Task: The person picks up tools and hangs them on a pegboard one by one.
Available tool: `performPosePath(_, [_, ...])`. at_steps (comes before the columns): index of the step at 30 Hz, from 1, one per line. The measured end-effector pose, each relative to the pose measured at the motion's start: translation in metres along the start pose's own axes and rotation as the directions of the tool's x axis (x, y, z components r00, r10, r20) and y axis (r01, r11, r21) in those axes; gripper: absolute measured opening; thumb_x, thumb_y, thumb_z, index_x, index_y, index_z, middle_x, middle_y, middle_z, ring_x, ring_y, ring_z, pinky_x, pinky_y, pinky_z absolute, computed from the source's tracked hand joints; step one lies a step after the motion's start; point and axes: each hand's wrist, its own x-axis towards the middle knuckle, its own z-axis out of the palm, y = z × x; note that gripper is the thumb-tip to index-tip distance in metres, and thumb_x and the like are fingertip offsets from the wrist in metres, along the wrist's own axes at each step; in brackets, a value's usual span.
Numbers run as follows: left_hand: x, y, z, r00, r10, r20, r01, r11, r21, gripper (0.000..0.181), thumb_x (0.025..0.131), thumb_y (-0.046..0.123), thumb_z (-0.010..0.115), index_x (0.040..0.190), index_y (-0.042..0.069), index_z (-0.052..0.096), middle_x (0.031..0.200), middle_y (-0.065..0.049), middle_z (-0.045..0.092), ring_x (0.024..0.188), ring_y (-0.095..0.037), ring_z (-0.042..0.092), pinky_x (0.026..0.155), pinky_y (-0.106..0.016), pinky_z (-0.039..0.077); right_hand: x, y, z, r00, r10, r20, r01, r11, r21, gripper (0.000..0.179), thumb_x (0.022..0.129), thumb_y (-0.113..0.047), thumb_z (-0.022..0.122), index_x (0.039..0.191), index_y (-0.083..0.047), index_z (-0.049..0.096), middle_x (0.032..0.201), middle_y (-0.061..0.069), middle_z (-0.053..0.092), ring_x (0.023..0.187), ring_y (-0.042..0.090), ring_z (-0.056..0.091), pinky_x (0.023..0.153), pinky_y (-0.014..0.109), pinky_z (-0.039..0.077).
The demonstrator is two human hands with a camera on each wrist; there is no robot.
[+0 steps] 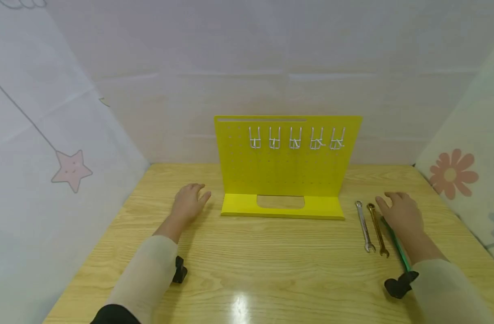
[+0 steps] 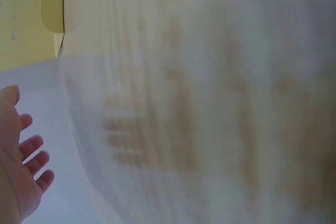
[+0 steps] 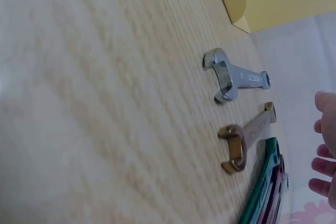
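My left hand (image 1: 187,204) hovers over the table left of a yellow pegboard (image 1: 247,173), its fingers loose and holding nothing. Over on the right, my right hand (image 1: 401,216) hangs above a row of wrenches with relaxed fingers and nothing in them. A silver combination wrench (image 1: 364,228) lies nearest the board, then a brass-coloured one (image 1: 378,231). Beside that lies a green wrench (image 1: 398,247), partly hidden under the right hand and wrist. In the right wrist view, a dark red wrench (image 3: 272,198) shows beyond the green one, with another end behind it.
Several wire hooks (image 1: 295,138) hang in a row on the upper part of the pegboard, which stands on its own base. The wooden table (image 1: 238,256) meets pale cloth walls (image 1: 247,90) at the back and sides. Black wrist-camera mounts (image 1: 400,285) jut from the sleeves.
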Motion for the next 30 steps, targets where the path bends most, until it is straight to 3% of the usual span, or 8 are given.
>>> performPosePath(4, [-0.008, 0.006, 0.004, 1.000, 0.027, -0.006, -0.028, 0.992, -0.123, 0.048, 0.102, 0.039, 0.049, 0.137, 0.006, 0.056, 0.141, -0.020, 0.052, 0.134, -0.042, 0.041, 0.112, -0.060, 0.031, -0.011, 0.005, -0.005, 0.999, 0.035, 0.012, -0.036, 0.997, 0.071, 0.073, 0.105, -0.051, 0.026, 0.140, 0.010, 0.041, 0.137, 0.044, 0.032, 0.120, 0.061, 0.033, 0.093, 0.072, 0.035])
performPosePath(9, [-0.015, 0.016, 0.009, 0.999, 0.042, -0.006, -0.043, 0.974, -0.223, 0.037, 0.100, 0.033, 0.056, 0.125, 0.008, 0.066, 0.124, -0.015, 0.064, 0.116, -0.035, 0.056, 0.099, -0.051, 0.047, -0.025, 0.016, -0.007, 0.995, 0.095, -0.023, -0.090, 0.982, 0.167, 0.066, 0.105, -0.046, 0.029, 0.140, 0.008, 0.044, 0.134, 0.041, 0.040, 0.112, 0.057, 0.045, 0.079, 0.064, 0.044])
performPosePath(12, [-0.019, 0.023, 0.013, 0.999, 0.040, 0.025, -0.032, 0.958, -0.286, 0.034, 0.099, 0.032, 0.059, 0.122, 0.009, 0.069, 0.121, -0.013, 0.065, 0.112, -0.033, 0.058, 0.096, -0.049, 0.049, -0.032, 0.026, -0.007, 0.991, 0.132, -0.031, -0.123, 0.971, 0.206, 0.067, 0.105, -0.047, 0.031, 0.141, 0.007, 0.044, 0.133, 0.039, 0.043, 0.109, 0.054, 0.049, 0.073, 0.057, 0.047])
performPosePath(17, [-0.024, 0.031, 0.021, 0.997, 0.050, 0.054, -0.025, 0.922, -0.387, 0.037, 0.095, 0.033, 0.065, 0.122, 0.007, 0.068, 0.125, -0.014, 0.063, 0.114, -0.033, 0.059, 0.096, -0.048, 0.050, -0.040, 0.041, -0.009, 0.984, 0.178, -0.013, -0.171, 0.962, 0.211, 0.067, 0.104, -0.046, 0.034, 0.140, 0.010, 0.043, 0.133, 0.042, 0.043, 0.110, 0.056, 0.049, 0.075, 0.058, 0.047])
performPosePath(22, [-0.025, 0.034, 0.030, 0.997, 0.074, 0.038, -0.051, 0.901, -0.431, 0.037, 0.090, 0.031, 0.072, 0.117, 0.006, 0.070, 0.123, -0.015, 0.064, 0.113, -0.032, 0.060, 0.096, -0.048, 0.050, -0.046, 0.051, -0.009, 0.977, 0.213, 0.009, -0.209, 0.951, 0.227, 0.067, 0.103, -0.043, 0.038, 0.140, 0.012, 0.041, 0.132, 0.044, 0.042, 0.110, 0.058, 0.049, 0.076, 0.058, 0.048])
performPosePath(30, [-0.027, 0.030, 0.045, 0.997, 0.066, 0.031, -0.048, 0.916, -0.399, 0.027, 0.088, 0.024, 0.074, 0.110, 0.009, 0.075, 0.116, -0.011, 0.068, 0.103, -0.024, 0.061, 0.091, -0.044, 0.050, -0.052, 0.062, -0.005, 0.963, 0.259, 0.076, -0.268, 0.948, 0.173, 0.071, 0.102, -0.047, 0.042, 0.137, 0.015, 0.042, 0.130, 0.040, 0.049, 0.104, 0.057, 0.052, 0.072, 0.052, 0.050])
